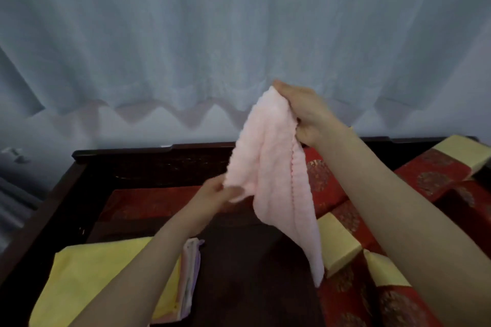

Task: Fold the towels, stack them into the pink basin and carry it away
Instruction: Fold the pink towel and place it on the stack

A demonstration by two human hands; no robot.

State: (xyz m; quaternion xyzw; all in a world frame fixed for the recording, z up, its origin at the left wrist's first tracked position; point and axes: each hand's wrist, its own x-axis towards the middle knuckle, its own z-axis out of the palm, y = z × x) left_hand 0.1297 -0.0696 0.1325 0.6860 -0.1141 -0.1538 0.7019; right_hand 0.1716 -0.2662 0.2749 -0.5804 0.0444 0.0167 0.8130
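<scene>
A pale pink towel [273, 175] hangs in the air above a dark wooden bench [255, 268]. My right hand [305, 111] grips its top corner, raised high. My left hand [215, 194] pinches the towel's left edge lower down. The rest of the cloth droops to a point at the lower right. At the lower left lies a stack of towels [87, 284], yellow on top with pink, white and lilac edges showing at its right side; my left forearm crosses over it. No pink basin is in view.
Red patterned cushions with yellow ends [430, 175] lie along the right side of the bench. Another red cushion [148, 202] lies flat behind my left hand. A pale curtain [212, 34] hangs behind the bench's dark back rail [122, 152].
</scene>
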